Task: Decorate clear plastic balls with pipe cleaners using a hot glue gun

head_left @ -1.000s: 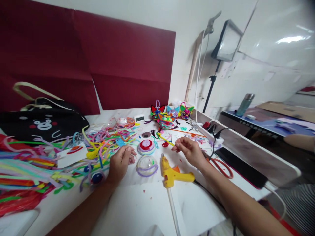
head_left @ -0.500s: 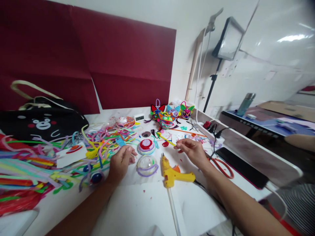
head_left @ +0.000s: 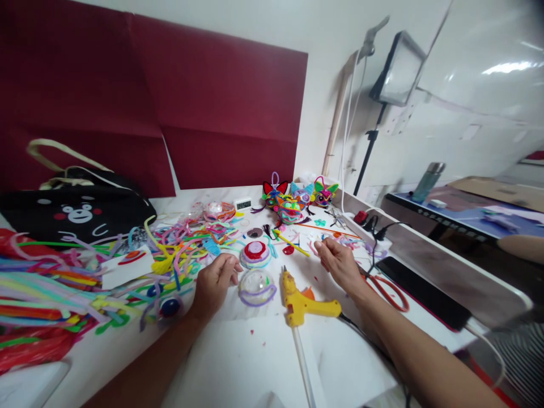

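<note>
My left hand (head_left: 217, 281) is closed, its fingers curled together beside a clear plastic dome (head_left: 257, 287) with a purple pipe-cleaner rim. Whatever it may hold is hidden. Just behind that dome sits another one (head_left: 255, 253), ringed in red, lilac and pale blue. My right hand (head_left: 338, 263) hovers over the table with thumb and fingers pinched; I cannot make out anything between them. A yellow stick (head_left: 295, 243) lies just left of its fingertips, apart from them. Between my forearms rests a yellow hot glue gun (head_left: 308, 303), its nozzle pointing away from me.
Loose pipe cleaners (head_left: 55, 297) cover the left side. Several colourful cat-eared balls (head_left: 291, 209) stand at the back, near a small digital clock (head_left: 243, 204). A black phone (head_left: 420, 289) lies at right by a power strip (head_left: 374, 235). A black bag (head_left: 80, 212) stands back left.
My right hand has moved slightly right, away from the yellow stick, whose near end now shows free of the fingertips. My left hand stays beside the domes. The view has shifted a little.
</note>
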### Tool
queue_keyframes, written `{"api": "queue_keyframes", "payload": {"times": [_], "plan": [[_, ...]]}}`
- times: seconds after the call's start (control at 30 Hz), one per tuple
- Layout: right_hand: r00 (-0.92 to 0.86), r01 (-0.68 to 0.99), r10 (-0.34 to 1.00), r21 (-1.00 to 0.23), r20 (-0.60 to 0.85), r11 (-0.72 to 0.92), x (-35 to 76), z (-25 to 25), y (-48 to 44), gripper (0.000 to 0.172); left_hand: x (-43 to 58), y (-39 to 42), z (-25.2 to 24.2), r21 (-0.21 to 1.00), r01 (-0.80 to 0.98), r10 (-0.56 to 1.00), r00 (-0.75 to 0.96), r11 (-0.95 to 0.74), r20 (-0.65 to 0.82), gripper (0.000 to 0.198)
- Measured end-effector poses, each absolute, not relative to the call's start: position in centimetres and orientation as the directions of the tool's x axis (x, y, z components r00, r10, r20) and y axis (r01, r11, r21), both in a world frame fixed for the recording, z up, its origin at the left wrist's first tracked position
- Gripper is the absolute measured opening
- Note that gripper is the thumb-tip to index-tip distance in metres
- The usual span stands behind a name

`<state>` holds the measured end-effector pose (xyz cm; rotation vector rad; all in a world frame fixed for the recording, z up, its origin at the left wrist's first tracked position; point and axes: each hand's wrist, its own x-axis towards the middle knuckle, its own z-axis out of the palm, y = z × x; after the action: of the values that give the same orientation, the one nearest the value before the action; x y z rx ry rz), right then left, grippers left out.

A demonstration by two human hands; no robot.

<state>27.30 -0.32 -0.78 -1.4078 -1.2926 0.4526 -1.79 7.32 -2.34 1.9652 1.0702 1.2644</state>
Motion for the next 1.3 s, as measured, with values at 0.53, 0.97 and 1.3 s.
{"api": "queue_keyframes", "payload": {"times": [0.53, 0.97, 1.3], "plan": [[0.218, 0.384, 0.914, -0.891, 0.341, 0.241, 27.1, -1.7, -0.3, 0.044, -1.6, 7.1, -2.2, 0.79, 0.304, 0.845, 0.245, -0.533, 0.476, 0.023], [0.241, 0.426, 0.915, -0.883, 0.323, 0.199, 27.0, -1.9, -0.5, 0.044, -1.4, 7.1, -2.3, 0.795, 0.279, 0.841, 0.234, -0.538, 0.487, 0.021], [0.161, 0.471, 0.924, -0.85, 0.348, 0.239, 27.1, -0.8, -0.9, 0.032, -1.1, 6.9, -2.5, 0.794, 0.275, 0.837, 0.249, -0.543, 0.486, 0.021]]}}
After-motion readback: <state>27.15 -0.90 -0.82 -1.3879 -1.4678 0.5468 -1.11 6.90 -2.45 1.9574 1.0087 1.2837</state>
